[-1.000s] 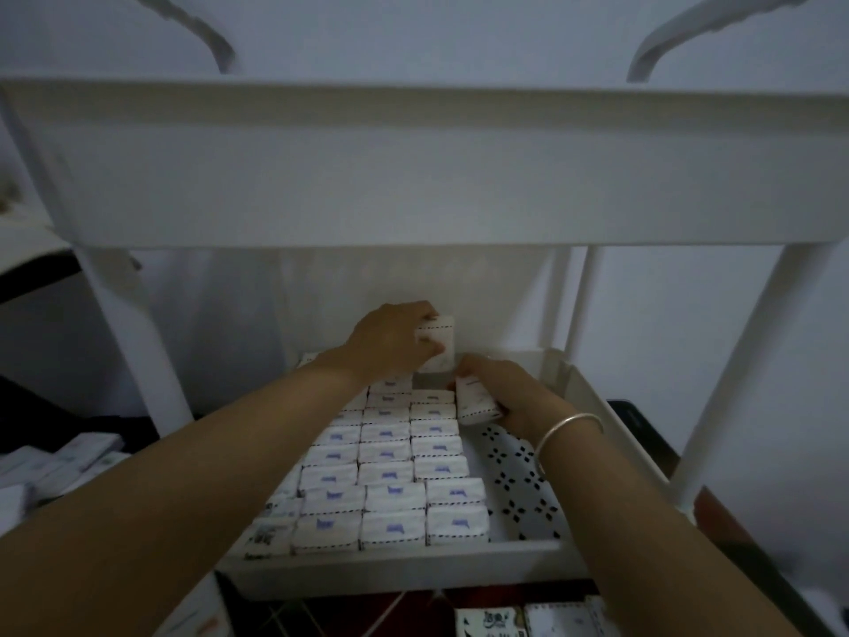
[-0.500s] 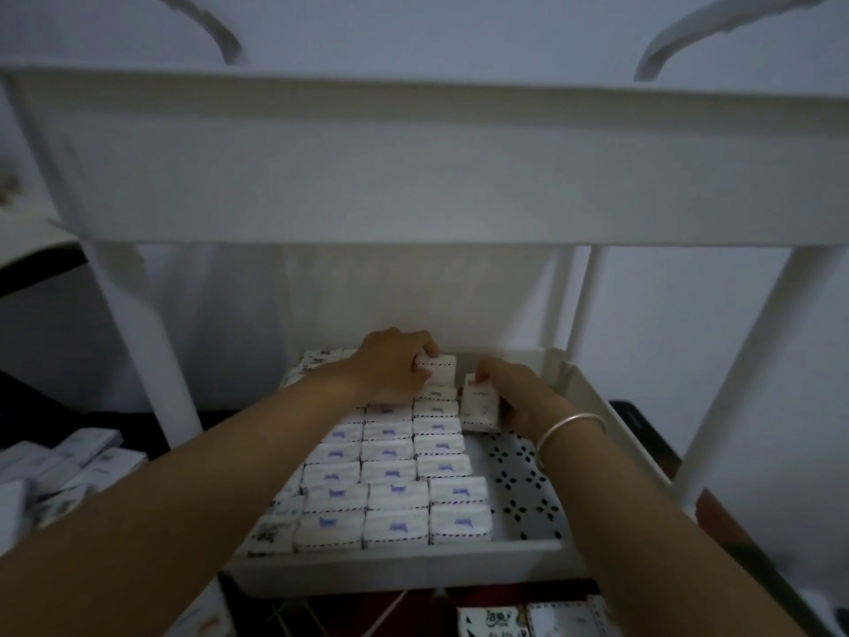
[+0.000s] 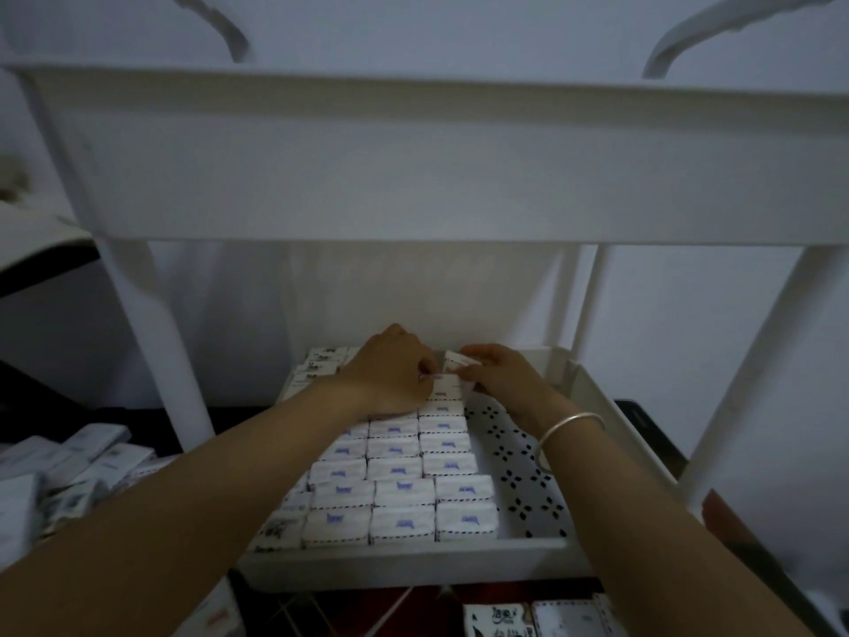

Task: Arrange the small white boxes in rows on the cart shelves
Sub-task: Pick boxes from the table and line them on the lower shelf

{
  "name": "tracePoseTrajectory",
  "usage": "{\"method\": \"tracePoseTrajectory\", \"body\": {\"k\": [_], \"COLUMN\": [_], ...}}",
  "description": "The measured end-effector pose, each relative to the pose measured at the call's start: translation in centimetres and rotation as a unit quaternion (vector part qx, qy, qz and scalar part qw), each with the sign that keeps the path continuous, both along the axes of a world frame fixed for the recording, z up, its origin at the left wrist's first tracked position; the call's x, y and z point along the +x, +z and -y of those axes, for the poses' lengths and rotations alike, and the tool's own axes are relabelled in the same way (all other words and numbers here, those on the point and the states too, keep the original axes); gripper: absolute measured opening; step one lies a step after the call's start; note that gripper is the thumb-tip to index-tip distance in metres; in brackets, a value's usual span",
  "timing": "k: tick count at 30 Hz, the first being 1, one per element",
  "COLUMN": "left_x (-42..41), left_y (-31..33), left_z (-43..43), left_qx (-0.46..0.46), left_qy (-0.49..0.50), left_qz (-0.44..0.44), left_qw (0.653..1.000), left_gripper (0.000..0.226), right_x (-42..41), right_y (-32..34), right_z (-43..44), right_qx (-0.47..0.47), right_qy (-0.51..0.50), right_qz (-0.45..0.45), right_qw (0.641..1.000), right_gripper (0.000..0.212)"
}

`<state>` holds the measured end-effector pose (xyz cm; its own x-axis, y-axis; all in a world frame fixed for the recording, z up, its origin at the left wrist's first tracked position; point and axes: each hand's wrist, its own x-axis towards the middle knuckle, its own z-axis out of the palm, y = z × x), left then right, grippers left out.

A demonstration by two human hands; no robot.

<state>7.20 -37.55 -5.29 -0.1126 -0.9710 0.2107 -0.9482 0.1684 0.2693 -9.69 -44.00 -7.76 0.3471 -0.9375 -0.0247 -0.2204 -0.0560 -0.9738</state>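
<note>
On the middle shelf (image 3: 413, 560) the laid rows (image 3: 399, 489) fill the left and centre, and the work is at the 12 o'clock end, where the two hands meet almost touching. The right hand (image 3: 503, 379) pinches a tilted box (image 3: 459, 360) by its end. The left hand (image 3: 393, 377) has curled fingers on the far box (image 3: 443, 386) of the rightmost column, though whether it grips or only presses I cannot tell. To do this well, the left hand should probably hold that far box flat while the right lowers its box level beside it, toward 3 o'clock, starting a column on the bare strip (image 3: 519, 457). Seating it square to the back wall and flush with its neighbour should stop the rows from skewing.
</note>
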Motion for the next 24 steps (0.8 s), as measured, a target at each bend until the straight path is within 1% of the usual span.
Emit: {"method": "tracePoseTrajectory", "body": {"k": [1, 3, 4, 6, 9, 12, 15, 18, 21, 22, 24], "left_x": [-0.1, -0.4, -0.4, -0.5, -0.6, -0.9, -1.4, -2.3, -4.1, -4.9, -6.9], "left_y": [0.0, 0.1, 0.1, 0.5, 0.8, 1.2, 1.8, 2.6, 3.6, 3.9, 4.1], "left_z": [-0.2, -0.7, -0.9, -1.4, -2.1, -2.9, -4.5, -6.6, -9.3, -10.3, -12.3], "left_qx": [-0.009, -0.029, -0.034, -0.027, -0.009, 0.0, 0.003, -0.02, -0.029, -0.021, 0.016], "left_qy": [0.006, 0.023, 0.033, 0.057, 0.077, 0.073, 0.049, 0.002, -0.051, -0.068, -0.111], "left_qz": [-0.015, -0.05, -0.054, -0.051, -0.056, -0.052, -0.058, -0.066, -0.104, -0.104, -0.065], "left_qw": [1.0, 0.998, 0.997, 0.997, 0.995, 0.996, 0.997, 0.998, 0.993, 0.992, 0.992], "left_gripper": [0.022, 0.022, 0.021, 0.016, 0.021, 0.024, 0.024, 0.025, 0.024, 0.024, 0.023], "right_x": [0.1, 0.3, 0.5, 0.9, 1.0, 1.0, 1.0, 0.8, 0.1, -0.3, -1.3], "right_y": [0.0, 0.0, 0.1, 0.2, 0.2, 0.2, 0.2, 0.2, 0.9, 1.3, 2.1], "right_z": [0.0, -0.2, -0.3, -0.7, -1.0, -1.1, -1.3, -1.7, -2.5, -3.0, -4.6], "right_qx": [-0.002, 0.004, 0.008, 0.005, -0.024, -0.052, -0.063, -0.069, -0.09, -0.098, -0.121], "right_qy": [0.007, 0.024, 0.034, 0.06, 0.091, 0.095, 0.06, 0.025, -0.009, -0.011, 0.0], "right_qz": [-0.009, -0.009, -0.005, -0.008, -0.035, -0.064, -0.072, -0.084, -0.09, -0.089, -0.108], "right_qw": [1.0, 1.0, 0.999, 0.998, 0.995, 0.992, 0.994, 0.994, 0.992, 0.991, 0.987], "right_gripper": [0.035, 0.028, 0.025, 0.027, 0.035, 0.035, 0.036, 0.039, 0.041, 0.041, 0.041]}}
